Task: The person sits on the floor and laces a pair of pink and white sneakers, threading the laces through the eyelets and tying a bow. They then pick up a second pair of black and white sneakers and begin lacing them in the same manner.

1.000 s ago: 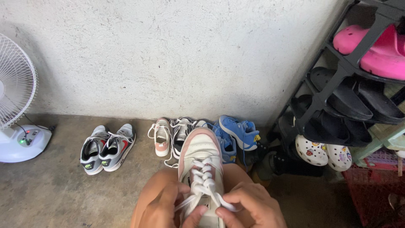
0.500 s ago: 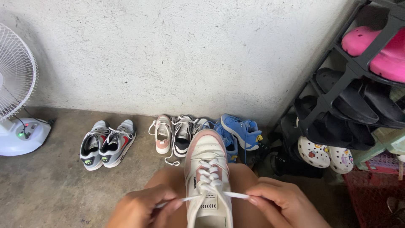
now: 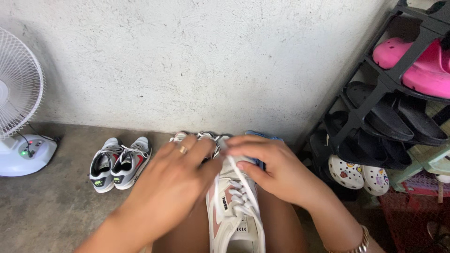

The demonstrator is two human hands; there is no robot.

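Where the bare concrete floor (image 3: 56, 211) meets a rough whitewashed wall (image 3: 187, 61), shoes stand in a loose row. At the far left a white fan (image 3: 18, 107) sits on its rounded base; at the right a black shoe rack (image 3: 375, 93) holds footwear on slanted tiers.

Counted: one pair of grey sneakers (image 3: 119, 162) on the floor, one pink clog (image 3: 419, 63) on the top tier, several black slippers (image 3: 398, 115) below it, two white clogs (image 3: 358, 172) at the bottom, and more shoes behind the hands — too hidden to count.

One white-and-pink sneaker (image 3: 234, 206) rests on the person's lap, toe toward the wall. Both arms reach forward over it. Left hand (image 3: 176, 180), a ring on one finger, is curled with fingertips meeting the right hand's. Right hand (image 3: 272, 168) pinches a white lace (image 3: 243, 180), drawn taut up from the eyelets — the left hand's own grip on it cannot be made out.
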